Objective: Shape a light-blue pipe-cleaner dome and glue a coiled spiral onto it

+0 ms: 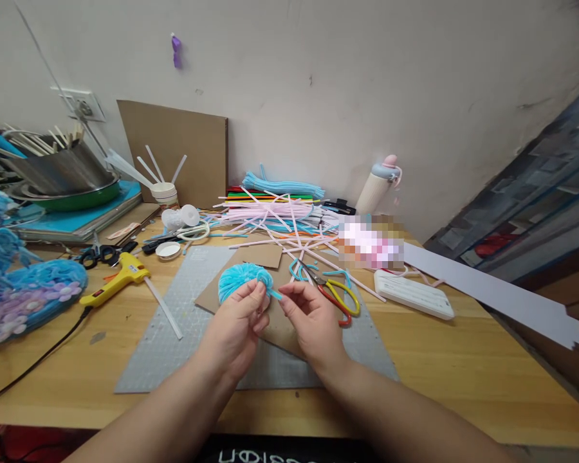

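A round, fuzzy light-blue piece made of pipe cleaners (241, 280) is pinched at its right edge by my left hand (241, 321). A short blue pipe cleaner end (275, 294) sticks out from it, and the thumb and fingers of my right hand (313, 321) close on that end. Both hands are above a piece of brown cardboard (284, 334) on a grey cutting mat (159, 360). Scissors with red and yellow handles (342, 297) lie just beyond my right hand, beside loose blue pipe cleaner pieces (299, 270).
A yellow glue gun (118, 280) with a cord lies at left, near black scissors (96, 256) and a blue flowered piece (33, 296). Pink pipe cleaners (275, 212) are heaped at the back. A white power strip (415, 294) and bottle (377, 186) stand at right.
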Available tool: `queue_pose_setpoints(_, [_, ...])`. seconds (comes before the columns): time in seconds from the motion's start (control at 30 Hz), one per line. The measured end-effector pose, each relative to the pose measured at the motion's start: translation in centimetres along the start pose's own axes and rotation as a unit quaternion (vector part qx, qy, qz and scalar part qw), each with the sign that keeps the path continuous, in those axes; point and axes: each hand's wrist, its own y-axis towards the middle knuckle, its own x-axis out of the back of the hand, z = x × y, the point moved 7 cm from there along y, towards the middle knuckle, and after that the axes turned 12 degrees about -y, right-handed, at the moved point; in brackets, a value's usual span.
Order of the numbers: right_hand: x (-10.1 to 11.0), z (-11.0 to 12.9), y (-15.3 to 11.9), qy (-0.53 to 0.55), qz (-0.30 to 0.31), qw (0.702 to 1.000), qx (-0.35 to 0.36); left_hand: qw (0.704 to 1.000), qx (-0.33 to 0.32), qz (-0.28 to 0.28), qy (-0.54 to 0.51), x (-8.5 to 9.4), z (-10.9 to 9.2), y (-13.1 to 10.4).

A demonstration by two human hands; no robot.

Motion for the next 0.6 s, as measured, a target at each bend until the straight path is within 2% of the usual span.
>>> queue_pose_setpoints(0.1, [0.0, 0.5, -0.5, 0.026, -0.016, 0.999, 0.035, 0.999, 0.025, -0.015, -0.044, -0.6, 1.1, 0.0])
queue_pose_setpoints(0.3, [1.2, 0.4, -0.5, 0.022, -0.069, 0.997, 0.040, 0.996, 0.064, 0.004, -0.061, -1.5, 3.3, 0.0])
queue_pose_setpoints(0.43, [1.4, 0.2, -0.3, 0.032, -0.074, 0.996, 0.037, 0.996, 0.064, 0.015, -0.054, -1.8, 3.6, 0.0])
queue_pose_setpoints(0.6, [1.3, 0.0, -0.3, 0.082, -0.079, 0.993, -0.013, 0.999, 0.029, 0.042, -0.013, -1.8, 3.1, -0.1])
